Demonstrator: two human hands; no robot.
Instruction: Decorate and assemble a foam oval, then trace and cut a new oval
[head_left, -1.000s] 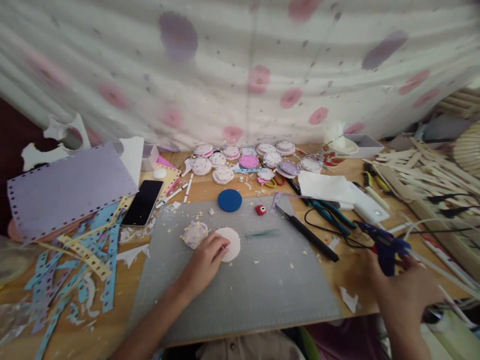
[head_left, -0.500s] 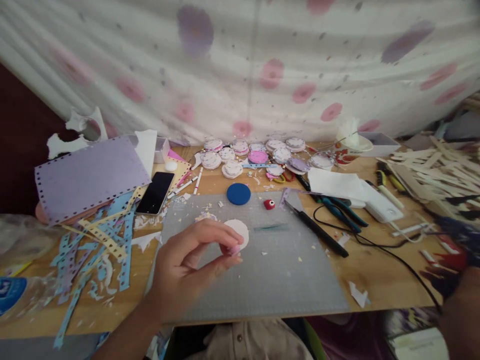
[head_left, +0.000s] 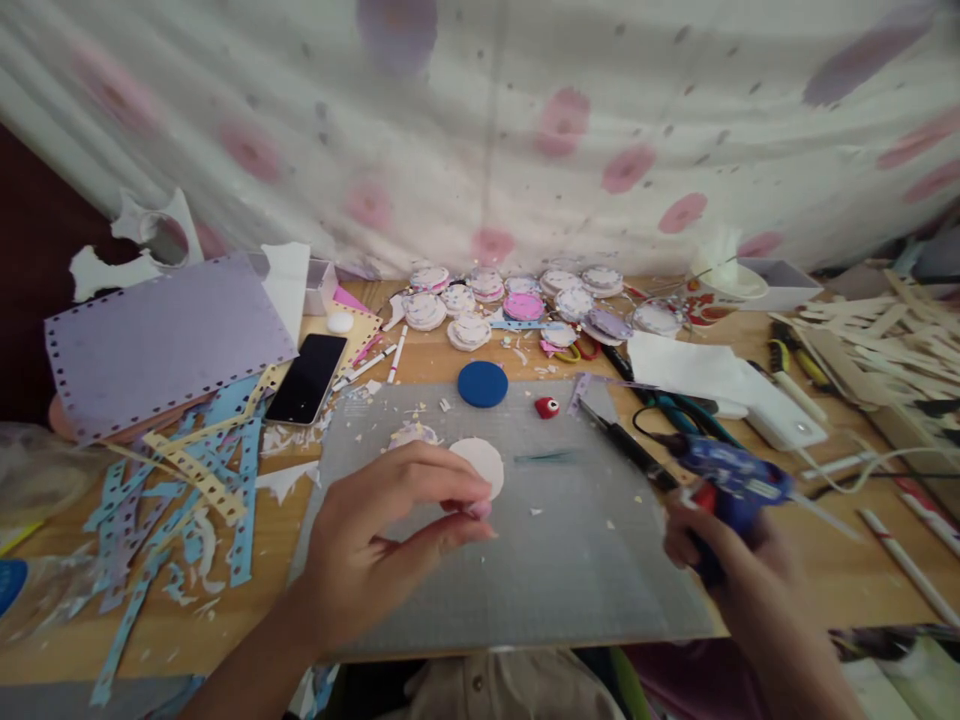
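Note:
Between the thumb and fingers of my left hand (head_left: 405, 530) is a small pink piece (head_left: 478, 508), mostly covered by the fingertips. Just behind it a round white paper disc (head_left: 480, 462) lies on the grey cutting mat (head_left: 570, 560). My right hand (head_left: 727, 550) grips a blue hot glue gun (head_left: 739, 480), its nozzle pointing left and a clear glue stick out of its back. Farther back on the mat are a blue round disc (head_left: 482, 384) and a small red craft punch (head_left: 547, 407).
Several layered paper rosettes (head_left: 523, 305) line the back by the curtain. A black-handled pen-like tool (head_left: 630, 450) and pliers (head_left: 705, 420) lie right. Punched paper strips (head_left: 187, 480), a phone (head_left: 307, 380) and a lilac sheet (head_left: 172, 340) are left; wooden sticks (head_left: 892, 340) pile far right.
My right hand has come in from the right edge, carrying the glue gun to the mat's right side. My left hand keeps its pinch on the pink piece, almost unmoved.

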